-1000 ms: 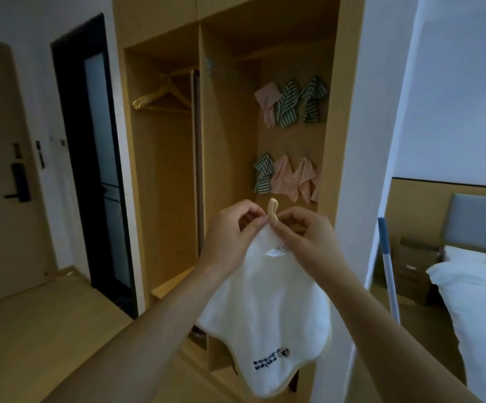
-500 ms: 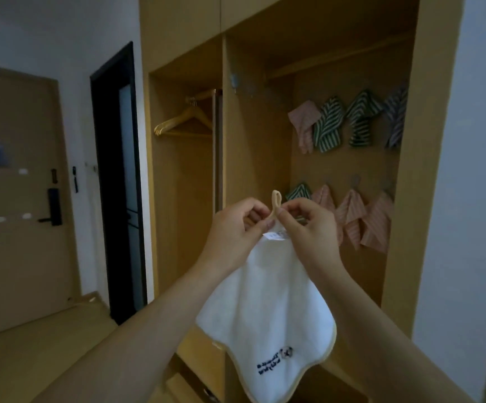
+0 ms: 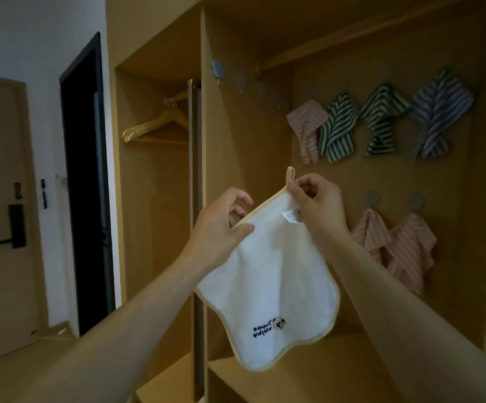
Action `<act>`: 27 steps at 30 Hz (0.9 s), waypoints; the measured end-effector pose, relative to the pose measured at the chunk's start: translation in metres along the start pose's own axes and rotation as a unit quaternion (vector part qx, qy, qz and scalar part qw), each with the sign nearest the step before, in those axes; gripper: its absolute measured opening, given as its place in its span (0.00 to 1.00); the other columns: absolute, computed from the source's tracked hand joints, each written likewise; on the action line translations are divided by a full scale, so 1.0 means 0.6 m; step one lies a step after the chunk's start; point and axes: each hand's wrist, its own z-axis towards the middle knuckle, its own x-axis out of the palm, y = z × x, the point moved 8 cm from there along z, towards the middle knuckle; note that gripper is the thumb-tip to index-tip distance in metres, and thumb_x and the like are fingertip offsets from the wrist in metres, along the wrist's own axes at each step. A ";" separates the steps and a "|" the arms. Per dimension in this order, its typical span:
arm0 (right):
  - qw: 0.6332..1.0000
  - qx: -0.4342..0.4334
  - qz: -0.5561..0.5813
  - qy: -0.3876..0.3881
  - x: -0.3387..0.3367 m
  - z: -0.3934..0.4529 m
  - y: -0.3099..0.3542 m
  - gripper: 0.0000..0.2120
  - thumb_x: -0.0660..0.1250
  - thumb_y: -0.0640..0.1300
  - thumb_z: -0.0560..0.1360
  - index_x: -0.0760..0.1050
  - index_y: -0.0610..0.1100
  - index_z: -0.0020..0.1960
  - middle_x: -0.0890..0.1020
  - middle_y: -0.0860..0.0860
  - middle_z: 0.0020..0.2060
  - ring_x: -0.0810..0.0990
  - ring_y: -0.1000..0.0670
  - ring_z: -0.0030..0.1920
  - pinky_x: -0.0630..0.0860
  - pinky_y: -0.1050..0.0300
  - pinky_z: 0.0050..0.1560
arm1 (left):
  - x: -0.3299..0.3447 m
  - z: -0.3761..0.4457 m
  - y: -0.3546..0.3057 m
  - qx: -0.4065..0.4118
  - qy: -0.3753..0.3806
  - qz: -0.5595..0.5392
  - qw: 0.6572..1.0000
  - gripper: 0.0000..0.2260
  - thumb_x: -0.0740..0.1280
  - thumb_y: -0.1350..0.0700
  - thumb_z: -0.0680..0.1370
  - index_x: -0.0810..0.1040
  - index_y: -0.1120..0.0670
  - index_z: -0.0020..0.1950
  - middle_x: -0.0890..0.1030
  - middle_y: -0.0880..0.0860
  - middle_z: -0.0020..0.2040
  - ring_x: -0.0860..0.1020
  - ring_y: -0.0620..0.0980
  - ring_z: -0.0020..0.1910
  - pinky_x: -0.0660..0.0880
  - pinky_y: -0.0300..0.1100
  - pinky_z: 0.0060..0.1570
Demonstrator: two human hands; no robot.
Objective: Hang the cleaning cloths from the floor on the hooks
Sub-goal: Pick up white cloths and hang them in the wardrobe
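We hold the white cloth (image 3: 268, 274) up in front of the wardrobe (image 3: 236, 141). Our right hand (image 3: 317, 202) has a pinching grip on the corner just under the loop (image 3: 290, 174), so the loop stands free for a hook. Our left hand (image 3: 221, 225) pinches the top hem to keep the cloth spread. Bare round hooks (image 3: 240, 80) run along the left inner wall, and one (image 3: 372, 196) sits on the far panel. Striped cloths (image 3: 337, 129) fill most other hooks there. Nothing blocks the reach.

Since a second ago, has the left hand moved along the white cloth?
Yes. The left hand slid left and down along the white cloth hem, away from its loop.
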 end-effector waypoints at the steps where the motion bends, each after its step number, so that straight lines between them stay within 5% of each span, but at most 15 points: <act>1: 1.000 0.006 0.010 -0.005 0.005 0.018 -0.015 0.05 0.67 0.42 0.77 0.78 0.42 0.43 0.81 0.48 0.36 0.77 0.53 0.35 0.74 0.58 0.35 | 0.007 0.013 0.018 0.003 0.002 0.008 1.000 0.15 0.73 0.55 0.73 0.72 0.39 0.51 0.78 0.42 0.46 0.76 0.43 0.39 0.78 0.43 0.42; 9: 0.993 0.070 0.018 -0.093 0.047 0.173 -0.119 0.07 0.68 0.40 0.76 0.77 0.45 0.39 0.76 0.50 0.31 0.70 0.56 0.24 0.66 0.65 0.21 | 0.047 0.148 0.129 0.074 0.023 0.127 0.989 0.10 0.70 0.53 0.76 0.72 0.39 0.48 0.74 0.36 0.44 0.73 0.33 0.45 0.65 0.29 0.41; 18: 0.983 0.077 0.001 -0.165 0.093 0.341 -0.168 0.12 0.71 0.40 0.73 0.75 0.49 0.33 0.77 0.52 0.30 0.72 0.54 0.27 0.66 0.69 0.21 | 0.080 0.296 0.180 0.147 0.012 0.228 0.962 0.14 0.68 0.54 0.77 0.77 0.44 0.63 0.76 0.42 0.57 0.77 0.46 0.54 0.79 0.47 0.51; 27: 0.986 0.043 -0.022 -0.162 0.112 0.490 -0.220 0.08 0.75 0.38 0.70 0.77 0.45 0.35 0.79 0.53 0.31 0.74 0.57 0.30 0.71 0.69 0.28 | 0.130 0.410 0.186 0.139 0.009 0.301 0.943 0.16 0.63 0.68 0.75 0.76 0.55 0.61 0.72 0.50 0.50 0.76 0.53 0.44 0.78 0.51 0.42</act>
